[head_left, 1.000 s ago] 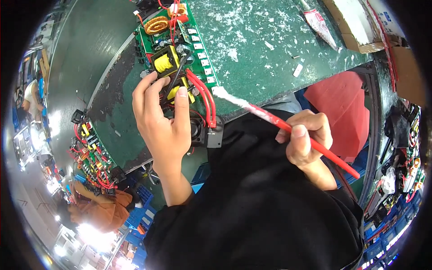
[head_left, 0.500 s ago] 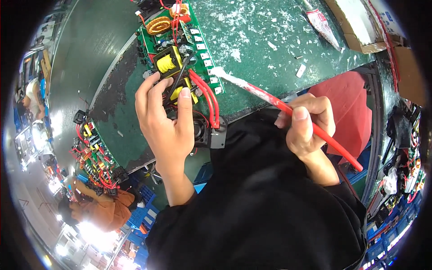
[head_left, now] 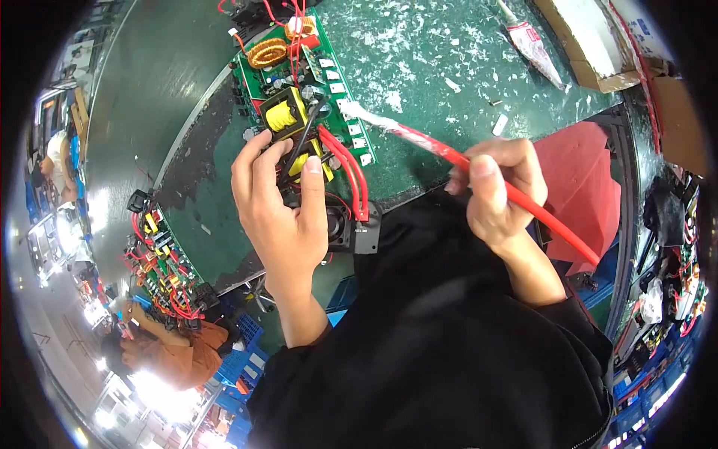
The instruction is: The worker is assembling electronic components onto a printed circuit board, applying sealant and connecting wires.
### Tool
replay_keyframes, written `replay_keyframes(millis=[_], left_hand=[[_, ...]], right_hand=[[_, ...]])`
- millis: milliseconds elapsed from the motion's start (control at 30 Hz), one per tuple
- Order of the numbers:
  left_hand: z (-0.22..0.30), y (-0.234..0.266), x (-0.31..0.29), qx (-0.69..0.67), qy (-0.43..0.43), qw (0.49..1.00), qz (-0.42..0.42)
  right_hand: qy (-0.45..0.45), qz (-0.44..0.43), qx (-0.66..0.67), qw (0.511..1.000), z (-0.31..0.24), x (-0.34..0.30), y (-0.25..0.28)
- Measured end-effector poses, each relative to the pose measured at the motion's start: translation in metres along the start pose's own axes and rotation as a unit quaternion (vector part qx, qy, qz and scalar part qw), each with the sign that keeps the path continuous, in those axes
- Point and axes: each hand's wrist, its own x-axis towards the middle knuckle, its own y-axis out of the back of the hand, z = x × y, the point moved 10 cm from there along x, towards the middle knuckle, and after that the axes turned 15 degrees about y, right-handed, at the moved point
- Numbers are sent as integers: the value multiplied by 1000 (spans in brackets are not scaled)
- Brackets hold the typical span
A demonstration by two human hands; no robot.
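- You're wearing a black top [head_left: 419, 344], filling the near side.
- Your right hand [head_left: 502, 191] is grasping a red stick [head_left: 561, 228], thumb and fingers pinching it along its middle.
- Your left hand [head_left: 283, 209] is lying over the lower yellow-wound transformer [head_left: 299, 164]; fingers are curving, thumb extending; can't tell whether they're gripping or just resting.
- A black fan [head_left: 339, 226] is sitting just beside that thumb; two thick red wires [head_left: 361, 181] are looping past it.
- The stick's white-coated end [head_left: 381, 122] is meeting the row of white-faced parts along the right edge of a green circuit board [head_left: 321, 37]; contact looks likely.
- That board is lying on the green bench [head_left: 449, 112], under and beyond your left hand, carrying a copper-coloured coil [head_left: 268, 53] toward its far end.
- White smears are dotting the bench; a white-and-red cone-shaped bag [head_left: 532, 52] is lying near a cardboard box [head_left: 566, 36].
- Off left, another populated board [head_left: 168, 262] is resting near a co-worker in orange [head_left: 187, 358].
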Motion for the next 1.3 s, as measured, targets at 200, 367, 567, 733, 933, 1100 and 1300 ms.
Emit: replay_keyframes(millis=[200,367,567,733,933,1100,1300], left_hand=[[6,7,-4,19,-14,1000,-1],[11,16,-34,65,-100,992,-49],[-10,15,-53,166,-140,974,-64],[4,23,-55,155,-173,973,-13],[80,3,-41,143,-76,987,6],[145,-28,-7,62,-112,990,-53],[84,-20,85,88,-283,954,-34]], right_hand=[[64,-4,-63,996,-19,14,14],[217,210,-300,905,-66,73,121],[137,-106,-584,793,-31,147,167],[-1,13,-578,816,-10,96,221],[-18,-49,-277,959,-44,-42,74],[-41,-82,47,995,-18,-11,-12],[-194,-11,111,975,5,34,-8]])
